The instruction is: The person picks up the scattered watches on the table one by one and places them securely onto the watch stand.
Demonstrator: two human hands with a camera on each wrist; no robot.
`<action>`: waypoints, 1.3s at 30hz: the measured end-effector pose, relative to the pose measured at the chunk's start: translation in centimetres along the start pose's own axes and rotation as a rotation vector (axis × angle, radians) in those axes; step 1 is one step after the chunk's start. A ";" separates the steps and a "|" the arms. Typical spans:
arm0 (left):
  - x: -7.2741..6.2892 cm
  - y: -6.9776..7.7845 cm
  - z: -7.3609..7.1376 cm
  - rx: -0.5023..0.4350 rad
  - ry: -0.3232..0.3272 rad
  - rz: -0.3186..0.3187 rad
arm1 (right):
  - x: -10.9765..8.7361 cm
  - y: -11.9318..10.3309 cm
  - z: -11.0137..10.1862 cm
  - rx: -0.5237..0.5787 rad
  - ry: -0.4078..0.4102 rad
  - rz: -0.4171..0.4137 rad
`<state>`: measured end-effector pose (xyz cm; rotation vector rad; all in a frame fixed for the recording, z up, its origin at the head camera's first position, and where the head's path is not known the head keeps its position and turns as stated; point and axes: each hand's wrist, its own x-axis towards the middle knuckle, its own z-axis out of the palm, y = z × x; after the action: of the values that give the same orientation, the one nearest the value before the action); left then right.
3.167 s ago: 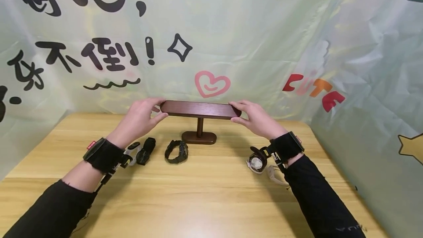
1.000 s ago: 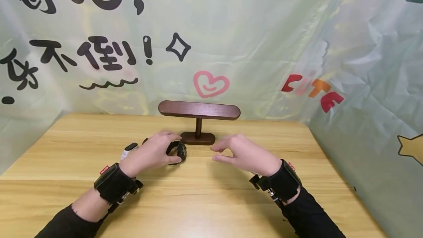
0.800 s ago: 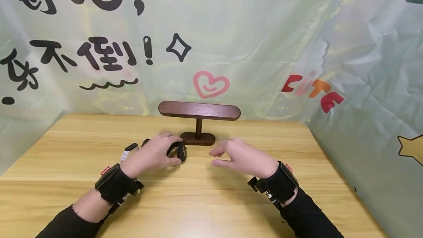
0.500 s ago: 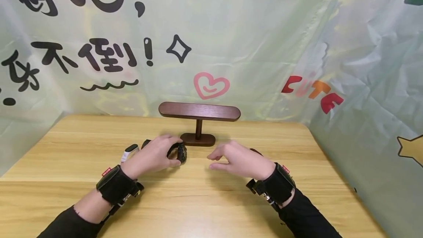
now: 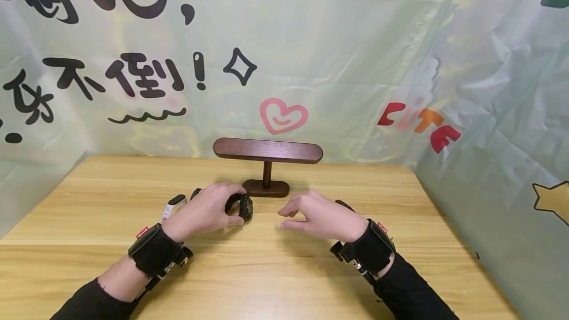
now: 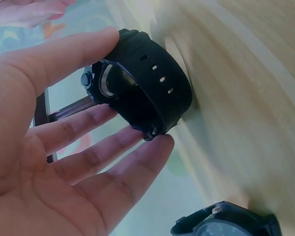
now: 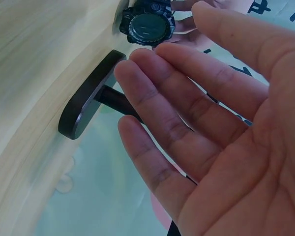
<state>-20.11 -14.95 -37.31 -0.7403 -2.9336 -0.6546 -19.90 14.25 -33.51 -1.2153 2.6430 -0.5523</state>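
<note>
My left hand (image 5: pixel 209 211) pinches a black wristwatch (image 5: pixel 246 208) between thumb and fingertips, just left of the stand's foot. In the left wrist view the thumb lies on one side of the watch (image 6: pixel 169 83) and the fingertips on the other, its strap in a closed loop. My right hand (image 5: pixel 317 216) hovers over the table to the right of the watch, fingers loosely bent and holding nothing. Behind both hands stands a dark brown wooden T-shaped display stand (image 5: pixel 268 150), its bar bare. In the right wrist view its foot (image 7: pixel 83 105) shows beyond the fingers.
A white band with a black face (image 5: pixel 174 205) lies left of my left hand. Beside it is another black watch (image 6: pixel 226 227), mostly hidden in the head view. A dark strap (image 5: pixel 344 205) peeks out behind my right wrist. A printed curtain (image 5: pixel 338 63) hangs behind the table (image 5: pixel 266 270).
Both hands have come down from the ends of the stand's bar. The left has taken hold of the black wristwatch and turned it slightly; the right has drifted a little left, then nearly stopped.
</note>
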 end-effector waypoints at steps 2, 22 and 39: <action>-0.1 0.0 0.0 0.000 0.016 0.013 | 0.0 0.0 0.1 -0.005 0.009 -0.009; -0.1 0.7 -0.2 -0.105 0.230 0.138 | 0.3 0.2 0.6 -0.006 0.069 -0.042; -0.2 2.1 -0.6 -0.290 0.355 0.274 | 0.1 -0.4 -0.1 -0.094 0.319 -0.064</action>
<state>-18.96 -13.59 -35.96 -0.9177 -2.3905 -1.0674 -19.73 13.91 -33.24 -1.3423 2.9298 -0.6920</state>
